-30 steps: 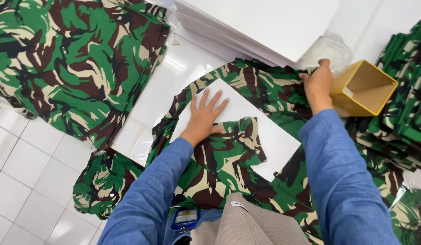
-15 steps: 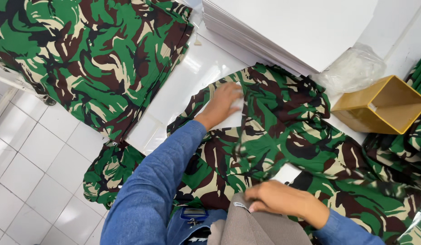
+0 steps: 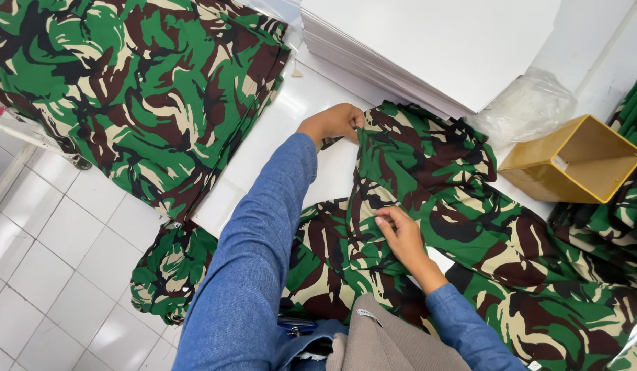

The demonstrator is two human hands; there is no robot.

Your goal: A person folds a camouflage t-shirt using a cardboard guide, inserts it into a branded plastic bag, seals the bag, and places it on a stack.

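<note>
white floor tiles (image 3: 50,275) run under a white table (image 3: 298,103), and the table is where all our cloth lies.

the biggest thing is a flat pile of camouflage cloth (image 3: 140,89) on the far left, hanging a bit over the table edge. next comes a tall stack of white boards (image 3: 428,48) at the back, laid flat and close by so we can reach it.

in the middle lies the camouflage garment (image 3: 428,178) we hold. it is spread on the table so its fold lies smooth, and one end droops off the near edge.

a yellow box (image 3: 572,161) sits tipped on its side to the right, with a crinkly clear bag (image 3: 528,106) just beside it.

our left hand (image 3: 335,122) pinches the top corner of the garment's folded edge. our right hand (image 3: 401,233) pinches the same edge lower down, so the fold is held at two spots.
</note>
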